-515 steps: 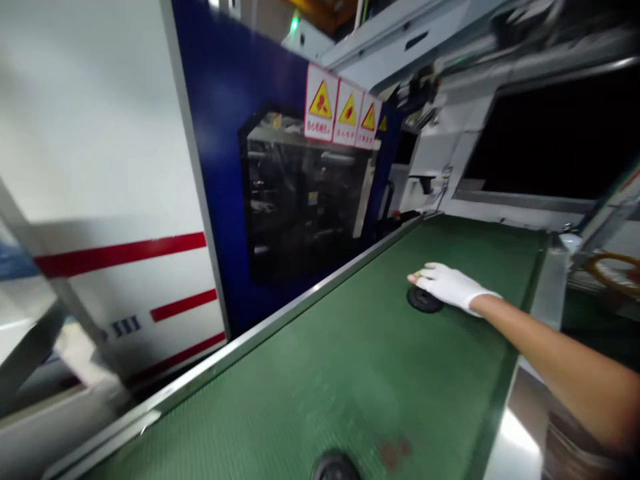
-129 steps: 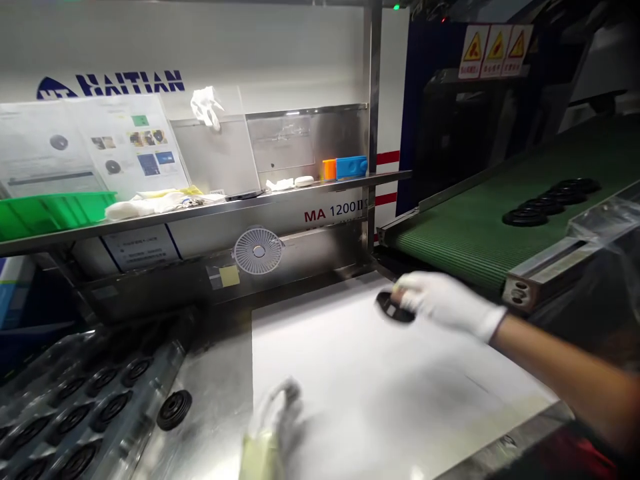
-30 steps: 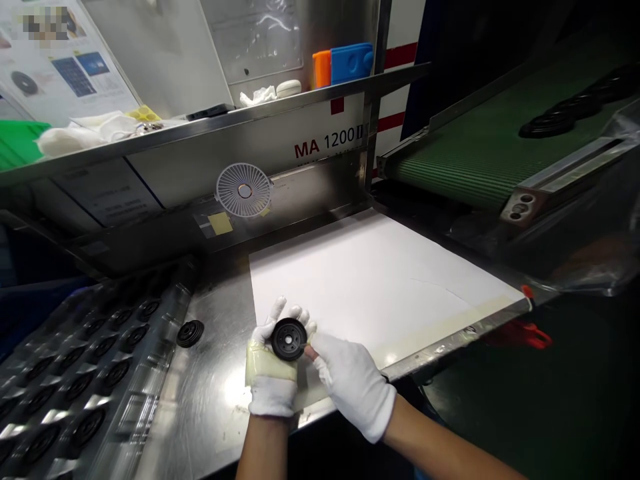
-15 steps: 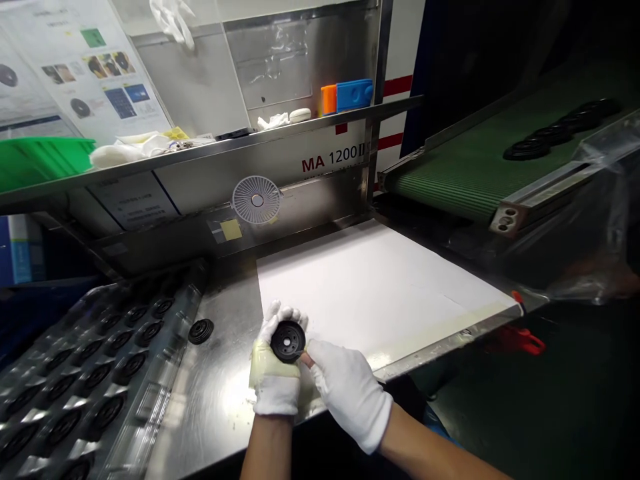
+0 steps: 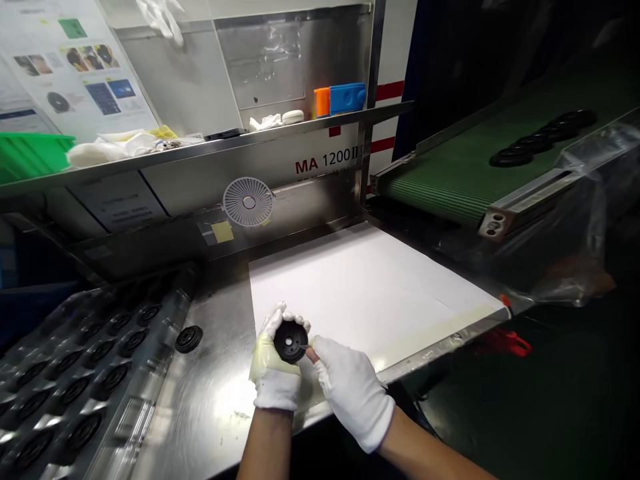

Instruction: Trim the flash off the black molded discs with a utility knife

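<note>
My left hand (image 5: 274,370), in a white glove with yellowish tape round the palm, cradles a small black round disc (image 5: 291,341) over the steel bench edge. Its fingers curl round the disc's rim. My right hand (image 5: 350,387), also gloved in white, is closed in a pinch at the disc's right edge, and a thin pale sliver shows at the fingertip. A second black disc (image 5: 189,338) lies loose on the steel bench (image 5: 215,400) to the left.
A clear plastic tray (image 5: 75,380) of several black discs fills the lower left. A white sheet (image 5: 365,293) covers the bench. A green conveyor (image 5: 450,180) at right carries several more discs (image 5: 540,137). A shelf (image 5: 200,150) holds cloths, a green bin and blue and orange blocks. A small fan (image 5: 248,201) hangs below.
Over the last second both hands have stayed on the disc with only small shifts. Earlier my right hand took a disc from the conveyor and brought it to the bench.
</note>
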Tool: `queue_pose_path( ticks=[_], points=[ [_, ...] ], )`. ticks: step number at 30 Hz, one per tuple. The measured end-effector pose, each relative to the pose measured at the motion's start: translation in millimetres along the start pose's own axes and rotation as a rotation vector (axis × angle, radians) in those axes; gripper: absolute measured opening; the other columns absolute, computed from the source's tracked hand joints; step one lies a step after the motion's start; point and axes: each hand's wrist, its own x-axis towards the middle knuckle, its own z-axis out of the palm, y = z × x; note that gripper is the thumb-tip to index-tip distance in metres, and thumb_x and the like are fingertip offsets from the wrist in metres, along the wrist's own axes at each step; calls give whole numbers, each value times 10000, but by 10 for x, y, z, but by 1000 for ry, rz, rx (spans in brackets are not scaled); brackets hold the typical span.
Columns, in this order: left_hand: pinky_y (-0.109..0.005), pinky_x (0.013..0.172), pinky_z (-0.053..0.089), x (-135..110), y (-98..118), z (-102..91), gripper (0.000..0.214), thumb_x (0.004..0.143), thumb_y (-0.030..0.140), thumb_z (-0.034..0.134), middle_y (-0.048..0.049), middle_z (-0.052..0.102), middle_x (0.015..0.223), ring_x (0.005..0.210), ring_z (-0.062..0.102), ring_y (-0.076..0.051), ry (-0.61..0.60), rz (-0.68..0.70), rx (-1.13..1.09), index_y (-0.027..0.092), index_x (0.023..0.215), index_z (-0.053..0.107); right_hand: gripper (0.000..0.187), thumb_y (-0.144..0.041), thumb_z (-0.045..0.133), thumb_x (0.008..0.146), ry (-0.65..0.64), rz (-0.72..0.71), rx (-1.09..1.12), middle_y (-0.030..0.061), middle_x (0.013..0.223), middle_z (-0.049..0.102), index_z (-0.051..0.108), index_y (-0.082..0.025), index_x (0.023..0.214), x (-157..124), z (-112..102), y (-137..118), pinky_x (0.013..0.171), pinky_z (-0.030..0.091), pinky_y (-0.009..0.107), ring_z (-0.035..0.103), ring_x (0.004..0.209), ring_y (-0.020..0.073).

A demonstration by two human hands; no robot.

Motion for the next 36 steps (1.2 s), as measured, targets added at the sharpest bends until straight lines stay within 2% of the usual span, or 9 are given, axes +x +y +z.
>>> queue_pose_path(
  ticks=[5, 10, 15, 20, 25, 28, 30, 33, 36],
  points=[
    [-309, 665, 469, 245, -131, 85, 116, 693, 141, 625, 16, 540, 628, 626, 539, -123, -1, 31, 47, 177, 801, 602, 204, -263, 360, 936, -35, 23, 107, -36, 689, 581, 504, -228, 795, 208, 9, 230, 555, 298, 227, 533, 604, 124],
    [-312, 666, 463, 460, -304, 322, 101, 700, 147, 621, 13, 534, 627, 629, 526, -124, 18, 45, 87, 170, 797, 602, 204, -270, 372, 932, -43, 56, 155, -45, 660, 565, 486, -230, 767, 372, -108, 485, 548, 301, 231, 523, 581, 124],
    [-310, 658, 455, 456, -485, 543, 119, 713, 155, 610, 8, 524, 657, 654, 516, -130, -42, 27, 159, 167, 831, 603, 217, -289, 371, 936, 23, 130, 93, -47, 645, 560, 491, -228, 766, 415, -263, 666, 522, 286, 233, 514, 555, 117],
    [-307, 684, 462, 371, -547, 532, 135, 699, 131, 603, 15, 527, 639, 643, 512, -116, -6, 42, 145, 170, 828, 604, 196, -272, 397, 920, 33, 96, 69, -44, 640, 560, 506, -232, 762, 282, -225, 605, 529, 281, 242, 513, 559, 122],
    [-339, 788, 461, 276, -319, 389, 131, 709, 117, 582, 4, 573, 689, 705, 558, -126, -38, 95, 69, 168, 827, 611, 230, -292, 360, 936, 37, 82, 91, -39, 650, 555, 489, -225, 758, 242, -121, 351, 521, 282, 235, 498, 550, 120],
    [-414, 795, 464, 209, -48, 255, 246, 710, 164, 550, -96, 633, 878, 863, 591, -231, -32, -14, 87, 144, 947, 614, 230, -282, 351, 935, 14, 41, 106, -31, 666, 564, 499, -220, 770, 279, -57, 156, 533, 294, 237, 506, 565, 124],
    [-443, 736, 476, 177, 147, 148, 316, 703, 206, 523, -135, 635, 872, 834, 599, -268, -53, -90, 103, 118, 994, 607, 222, -272, 351, 932, -6, 0, 128, -26, 692, 575, 514, -221, 790, 313, -3, 24, 551, 307, 237, 523, 597, 129],
    [-382, 650, 485, 174, 393, -7, 237, 695, 201, 520, -67, 597, 672, 656, 581, -202, -90, -31, 52, 116, 891, 625, 208, -263, 347, 930, -22, -43, 150, -27, 730, 592, 529, -230, 834, 375, 101, -165, 579, 317, 237, 545, 653, 133],
    [-300, 603, 471, 217, 554, -110, 98, 714, 180, 563, -16, 555, 617, 602, 548, -144, -72, 22, -49, 146, 791, 612, 225, -271, 348, 925, -52, -47, 120, -33, 689, 580, 515, -228, 780, 425, 231, -353, 551, 301, 240, 523, 597, 129]
  ],
)
